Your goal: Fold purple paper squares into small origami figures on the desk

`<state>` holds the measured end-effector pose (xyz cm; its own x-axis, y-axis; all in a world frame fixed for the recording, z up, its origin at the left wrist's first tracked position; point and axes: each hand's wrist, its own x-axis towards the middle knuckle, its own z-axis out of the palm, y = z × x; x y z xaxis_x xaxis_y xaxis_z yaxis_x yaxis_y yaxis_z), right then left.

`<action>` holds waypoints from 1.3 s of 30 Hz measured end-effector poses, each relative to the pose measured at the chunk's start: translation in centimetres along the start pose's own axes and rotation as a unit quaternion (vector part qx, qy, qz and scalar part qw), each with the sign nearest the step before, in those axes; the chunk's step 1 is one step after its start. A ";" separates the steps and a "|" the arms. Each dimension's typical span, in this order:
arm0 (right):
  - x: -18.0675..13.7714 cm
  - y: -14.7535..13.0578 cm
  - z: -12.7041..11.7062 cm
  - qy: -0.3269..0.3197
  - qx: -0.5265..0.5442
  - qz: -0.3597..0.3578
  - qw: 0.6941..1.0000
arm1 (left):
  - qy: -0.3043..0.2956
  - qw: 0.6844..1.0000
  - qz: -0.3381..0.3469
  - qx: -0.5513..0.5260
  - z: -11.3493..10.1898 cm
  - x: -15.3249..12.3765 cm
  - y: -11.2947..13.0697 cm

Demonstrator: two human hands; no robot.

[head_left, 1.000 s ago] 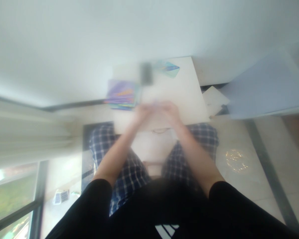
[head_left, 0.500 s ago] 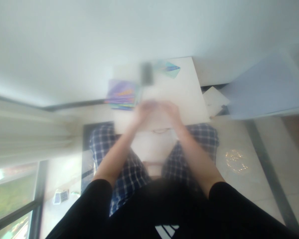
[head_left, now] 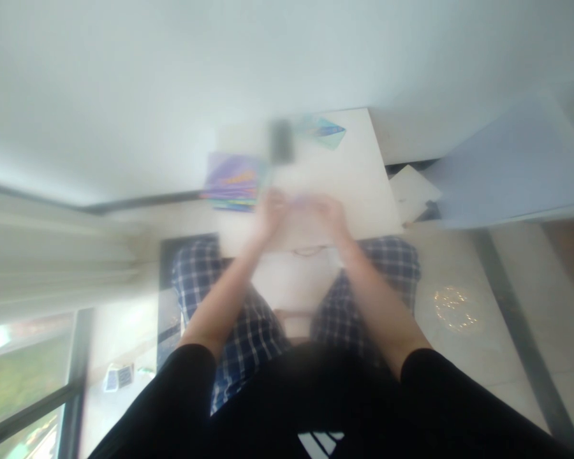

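Observation:
The picture is blurred. My left hand point(head_left: 272, 215) and my right hand point(head_left: 330, 215) rest close together on the near part of a small white table point(head_left: 363, 185). Between them lies something pale, faintly lilac point(head_left: 300, 205), that both hands touch; I cannot make out what it is or how the fingers sit. Just beyond my left hand lies a stack of colourful paper sheets point(head_left: 233, 180), purple on top. A dark upright object point(head_left: 281, 140) stands at the far middle of the table. A teal folded paper piece point(head_left: 326, 132) lies at the far edge.
A white wall rises behind the table. A large pale blue sheet point(head_left: 511, 172) leans at the right, with a white sheet point(head_left: 411, 191) beside it. A curtain point(head_left: 52, 255) and window point(head_left: 23, 382) are at the left. Small cards point(head_left: 117, 377) lie on the tiled floor.
My hands have drawn slightly apart and shifted a little over the pale thing on the table. Nothing else has moved.

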<state>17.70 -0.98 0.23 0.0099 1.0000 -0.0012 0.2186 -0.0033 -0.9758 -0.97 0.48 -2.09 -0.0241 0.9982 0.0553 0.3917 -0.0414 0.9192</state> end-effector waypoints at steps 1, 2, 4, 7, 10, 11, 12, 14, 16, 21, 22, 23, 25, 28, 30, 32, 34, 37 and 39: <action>0.0 0.0 0.0 0.000 0.000 0.001 1.000 | -0.002 1.000 0.002 0.015 -0.1 0.0 -0.2; 0.0 0.1 0.1 0.001 0.000 0.001 1.000 | -0.015 1.000 0.007 0.021 -0.2 0.0 -0.4; 0.0 0.1 0.3 0.006 -0.004 0.000 1.000 | -0.051 0.998 0.023 0.009 -0.3 -0.2 -0.5; 0.1 0.3 0.4 0.024 -0.008 0.001 1.000 | -0.078 0.996 0.026 -0.015 -0.4 -0.5 -0.3; 0.2 0.4 0.5 0.033 -0.010 0.004 0.999 | -0.084 0.996 0.021 -0.024 -0.4 -0.6 0.1; 0.2 0.4 0.5 0.030 -0.011 0.005 0.999 | -0.080 0.996 0.016 -0.019 -0.4 -0.6 0.2; 0.2 0.4 0.5 0.027 -0.013 0.006 1.000 | -0.076 0.997 0.008 -0.010 -0.5 -0.6 0.2; 0.2 0.4 0.5 0.025 -0.016 0.007 1.000 | -0.060 0.998 -0.017 0.016 -0.5 -0.5 0.2; 0.1 0.4 0.5 0.027 -0.018 0.003 0.999 | -0.049 0.998 -0.037 0.032 -0.5 -0.3 0.0; 0.0 0.4 0.5 0.024 -0.006 -0.014 1.000 | -0.035 0.999 -0.023 0.001 -0.2 -0.1 -0.4; 0.0 0.4 0.5 0.023 -0.003 -0.013 1.000 | -0.031 0.999 -0.017 -0.004 -0.2 -0.1 -0.3; -0.1 0.4 0.6 0.020 -0.003 -0.013 1.000 | -0.027 1.000 -0.012 -0.004 -0.1 -0.2 -0.2; -0.2 0.5 0.8 0.012 -0.007 -0.017 1.000 | -0.014 1.000 -0.009 0.011 0.0 -0.5 0.1; -0.4 0.6 1.1 0.000 -0.012 -0.027 1.000 | -0.003 0.999 -0.010 0.048 0.1 -0.9 0.5; -0.5 0.5 1.3 0.001 -0.004 -0.026 1.000 | -0.017 0.998 0.004 0.058 0.1 -1.2 0.6; -0.7 0.3 1.3 0.001 0.006 -0.017 1.000 | -0.036 0.997 0.027 0.056 0.2 -1.4 0.4; -0.8 0.1 1.3 0.001 0.011 -0.007 1.000 | -0.035 0.997 0.032 0.057 0.4 -1.5 0.1; -0.8 -0.1 1.2 0.006 0.004 -0.013 1.000 | -0.005 0.998 -0.003 0.061 0.8 -1.5 -0.3; -0.7 0.0 1.0 0.007 -0.003 -0.024 1.000 | 0.019 0.998 -0.022 0.058 0.9 -1.5 -0.2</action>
<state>16.70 -1.69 0.00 0.0119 0.9987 0.0494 0.2243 0.0455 -0.9735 -0.16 -0.95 -2.75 -0.0770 0.9965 0.0332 0.4930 0.0091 0.8700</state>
